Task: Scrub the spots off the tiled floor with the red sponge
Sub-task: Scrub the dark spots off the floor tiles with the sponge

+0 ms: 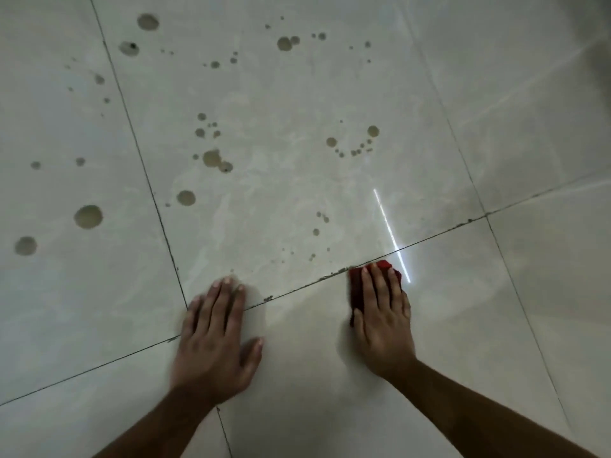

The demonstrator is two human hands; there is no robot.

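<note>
I see my right hand [383, 312] lying flat on the red sponge [358, 289], its fingers [375, 279] straight and pressing it onto the tiled floor [330, 375]. The sponge sits on the dark grout line [297, 290], and only its edges show around the hand. My left hand [215, 338] rests flat beside that same line, fingers stretched, holding nothing. Beyond the line, many brown spots [87, 217] are scattered over the tiles.

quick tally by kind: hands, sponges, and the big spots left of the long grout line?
Hands: 2, left hand and right hand
Red sponge: 1
Big spots, left tile: 4
Total: 7
</note>
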